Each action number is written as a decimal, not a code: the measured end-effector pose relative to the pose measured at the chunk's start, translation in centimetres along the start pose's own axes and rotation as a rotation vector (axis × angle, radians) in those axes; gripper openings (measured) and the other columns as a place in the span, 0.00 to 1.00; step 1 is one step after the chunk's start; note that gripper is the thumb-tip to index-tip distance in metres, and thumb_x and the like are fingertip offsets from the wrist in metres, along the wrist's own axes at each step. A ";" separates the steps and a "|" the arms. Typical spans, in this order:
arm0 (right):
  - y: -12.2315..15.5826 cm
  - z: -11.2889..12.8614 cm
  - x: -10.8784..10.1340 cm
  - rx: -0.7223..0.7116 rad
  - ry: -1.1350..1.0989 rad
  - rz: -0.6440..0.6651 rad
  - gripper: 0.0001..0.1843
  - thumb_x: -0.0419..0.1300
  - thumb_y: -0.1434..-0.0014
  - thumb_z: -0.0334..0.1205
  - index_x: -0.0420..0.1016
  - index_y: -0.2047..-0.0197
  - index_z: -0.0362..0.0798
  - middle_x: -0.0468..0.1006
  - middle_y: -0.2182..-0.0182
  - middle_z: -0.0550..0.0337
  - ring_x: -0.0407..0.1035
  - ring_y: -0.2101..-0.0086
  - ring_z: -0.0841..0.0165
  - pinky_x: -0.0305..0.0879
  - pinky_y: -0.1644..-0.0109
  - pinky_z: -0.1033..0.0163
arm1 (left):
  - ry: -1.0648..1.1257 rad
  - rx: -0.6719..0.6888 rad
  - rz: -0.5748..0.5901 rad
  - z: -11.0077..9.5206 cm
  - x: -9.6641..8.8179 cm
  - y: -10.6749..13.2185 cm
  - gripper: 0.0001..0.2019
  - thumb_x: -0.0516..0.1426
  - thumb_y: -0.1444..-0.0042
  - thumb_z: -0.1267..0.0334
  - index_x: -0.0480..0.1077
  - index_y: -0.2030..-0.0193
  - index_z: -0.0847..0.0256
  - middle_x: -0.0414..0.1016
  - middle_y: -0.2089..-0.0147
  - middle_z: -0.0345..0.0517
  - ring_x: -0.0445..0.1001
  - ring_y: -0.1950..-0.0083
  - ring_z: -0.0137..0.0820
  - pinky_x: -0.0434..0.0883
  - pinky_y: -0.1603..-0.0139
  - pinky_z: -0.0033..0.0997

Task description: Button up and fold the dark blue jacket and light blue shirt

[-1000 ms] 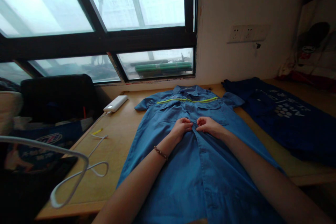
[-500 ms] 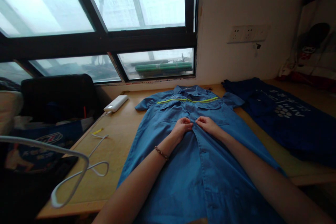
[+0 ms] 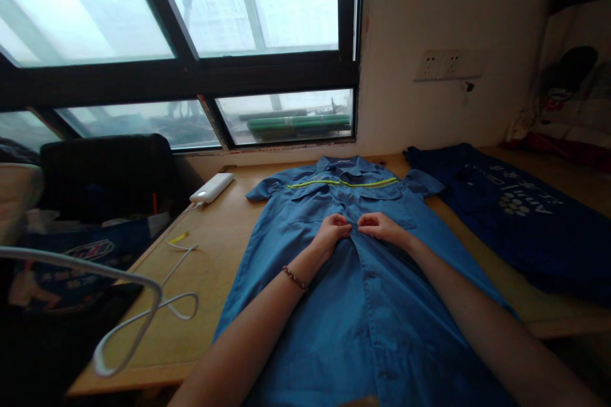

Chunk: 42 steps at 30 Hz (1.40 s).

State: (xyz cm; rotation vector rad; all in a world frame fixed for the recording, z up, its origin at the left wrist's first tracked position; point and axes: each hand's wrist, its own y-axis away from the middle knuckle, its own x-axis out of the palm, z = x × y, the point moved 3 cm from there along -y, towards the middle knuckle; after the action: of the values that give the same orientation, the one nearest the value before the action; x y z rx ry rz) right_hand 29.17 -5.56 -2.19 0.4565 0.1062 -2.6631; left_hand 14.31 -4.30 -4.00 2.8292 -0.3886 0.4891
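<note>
A blue short-sleeved work shirt (image 3: pixel 305 324) with a yellow stripe across the chest lies front side up, its collar toward the wall. Both hands meet at its front opening, just below the chest pockets. My left hand (image 3: pixel 334 232) pinches the placket edge from the left side. My right hand (image 3: pixel 379 227) pinches the other edge, a small gap away from the left fingertips. A button between the fingers is too small to make out. Below the hands, the front edges run down toward me, lying together.
The shirt rests on a wooden table (image 3: pixel 214 235). A white power bank (image 3: pixel 212 188) and a looping white cable (image 3: pixel 157 305) are at the left. A dark blue printed garment (image 3: pixel 501 216) lies at the right. Behind are a window and a wall socket (image 3: pixel 439 65).
My right hand has shifted very slightly, its fingers turning a little at the placket. My left hand stays almost where it was, and the shirt lies as before.
</note>
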 end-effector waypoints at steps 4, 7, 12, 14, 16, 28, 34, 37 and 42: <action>0.1 0.2 0.1 0.000 -0.017 -0.014 0.10 0.57 0.54 0.42 0.68 0.70 0.44 0.63 0.81 0.68 0.55 0.80 0.77 0.49 0.78 0.71 | 0.003 0.007 0.005 0.0 0.0 0.0 0.13 0.62 0.69 0.73 0.62 0.75 0.64 0.65 0.81 0.35 0.65 0.80 0.21 0.63 0.76 0.22; -0.1 -0.1 0.2 -0.035 -0.040 -0.039 0.08 0.57 0.55 0.41 0.67 0.72 0.44 0.64 0.80 0.67 0.57 0.79 0.76 0.52 0.74 0.70 | 0.007 0.006 0.016 -0.1 0.0 0.0 0.14 0.63 0.70 0.73 0.62 0.75 0.64 0.65 0.81 0.35 0.66 0.79 0.21 0.63 0.75 0.22; -0.8 -1.0 0.2 -0.082 -0.061 -0.062 0.07 0.57 0.55 0.39 0.68 0.72 0.44 0.66 0.78 0.66 0.60 0.75 0.74 0.55 0.70 0.68 | 0.001 0.005 0.031 -0.2 0.0 0.0 0.15 0.64 0.71 0.72 0.62 0.76 0.65 0.65 0.82 0.35 0.65 0.80 0.21 0.62 0.77 0.22; -0.9 -1.2 0.2 -0.077 -0.056 -0.062 0.08 0.57 0.55 0.40 0.69 0.72 0.44 0.66 0.78 0.66 0.61 0.75 0.74 0.56 0.69 0.68 | -0.009 0.010 0.034 -0.3 0.1 0.0 0.15 0.63 0.71 0.73 0.62 0.76 0.65 0.65 0.82 0.35 0.65 0.81 0.21 0.61 0.77 0.22; -0.8 -1.2 0.1 -0.072 -0.053 -0.063 0.08 0.57 0.55 0.40 0.69 0.72 0.44 0.67 0.78 0.66 0.61 0.75 0.73 0.56 0.69 0.68 | -0.024 0.016 0.036 -0.3 0.1 0.1 0.15 0.63 0.71 0.73 0.62 0.76 0.65 0.65 0.82 0.34 0.64 0.81 0.21 0.61 0.77 0.22; -0.7 -1.0 0.1 -0.094 -0.055 -0.065 0.08 0.57 0.54 0.40 0.69 0.72 0.43 0.67 0.77 0.65 0.61 0.74 0.73 0.56 0.68 0.68 | -0.159 0.119 0.033 -0.7 0.4 0.4 0.15 0.63 0.72 0.72 0.60 0.79 0.64 0.61 0.83 0.32 0.59 0.81 0.19 0.55 0.78 0.21; -0.7 -1.1 0.1 -0.108 -0.072 -0.087 0.08 0.58 0.54 0.39 0.69 0.71 0.43 0.68 0.76 0.65 0.62 0.73 0.72 0.58 0.66 0.67 | -0.162 0.155 0.018 -0.5 0.6 0.5 0.15 0.63 0.70 0.70 0.59 0.79 0.63 0.60 0.83 0.31 0.58 0.81 0.19 0.55 0.78 0.21; -0.7 -1.1 0.2 -0.124 -0.065 -0.111 0.08 0.58 0.54 0.40 0.68 0.71 0.43 0.68 0.75 0.64 0.63 0.72 0.71 0.58 0.65 0.67 | -0.146 0.171 0.029 -0.5 0.8 0.6 0.15 0.63 0.69 0.69 0.59 0.78 0.63 0.61 0.83 0.32 0.60 0.81 0.20 0.56 0.78 0.21; -0.6 -1.0 0.4 -0.116 -0.061 -0.097 0.09 0.57 0.53 0.41 0.68 0.71 0.44 0.68 0.75 0.64 0.63 0.72 0.72 0.58 0.67 0.67 | -0.152 0.188 0.017 -0.5 1.0 0.8 0.15 0.63 0.66 0.65 0.59 0.77 0.63 0.61 0.82 0.32 0.60 0.80 0.20 0.58 0.78 0.21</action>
State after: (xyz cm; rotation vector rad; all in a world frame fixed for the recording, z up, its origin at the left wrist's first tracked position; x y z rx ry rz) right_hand 28.88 -5.05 -3.21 0.3405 0.2692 -2.7450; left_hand 14.85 -5.07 -2.99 3.0589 -0.4152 0.3308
